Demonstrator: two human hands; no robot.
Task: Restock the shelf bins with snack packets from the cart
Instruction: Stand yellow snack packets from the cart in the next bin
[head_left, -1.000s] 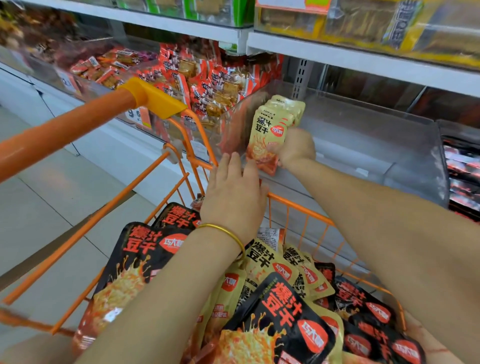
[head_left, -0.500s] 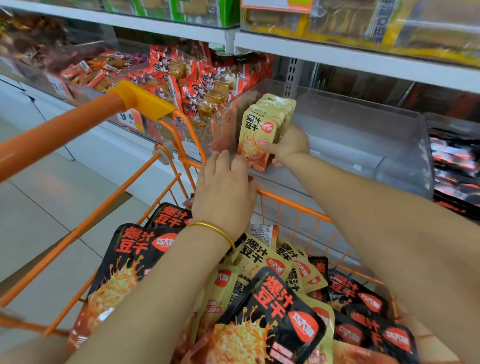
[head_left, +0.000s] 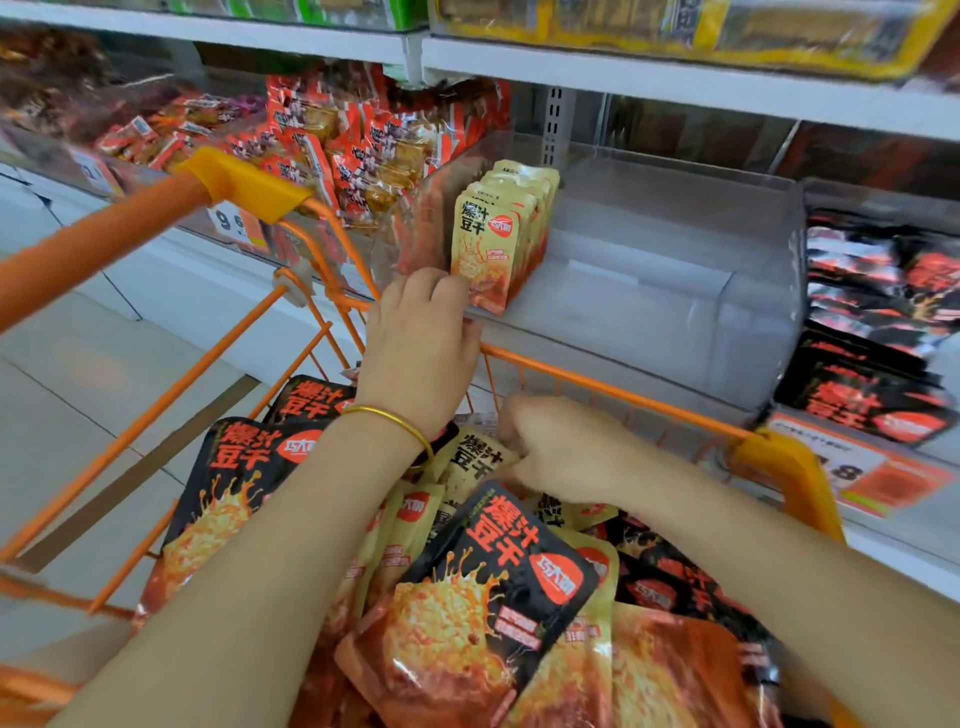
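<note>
The person's left hand (head_left: 421, 338) is at the front lip of a clear shelf bin (head_left: 675, 291), bent fingers against the lower corner of the front packet in a row of yellow packets (head_left: 498, 234). The fingertips are hidden, so it cannot be told whether the hand grips the packet or only props it. The row stands upright on edge against the bin's left wall. The right hand (head_left: 561, 452) is low in the orange cart (head_left: 623, 395), fingers curled round a loose yellow packet (head_left: 475, 460) among a heap of yellow and black packets (head_left: 498, 561). The step in hand looks like fetching the next packets while the row is steadied. The next move would call for lifting the packet over the cart's rim and the bin's lip, then standing it in front of the row. To the right of the row, most of the bin floor is bare. The shelf above (head_left: 675, 78) hangs over the bin, and full bins of red packets (head_left: 363, 156) and black packets (head_left: 872, 312) sit on either side.
</note>
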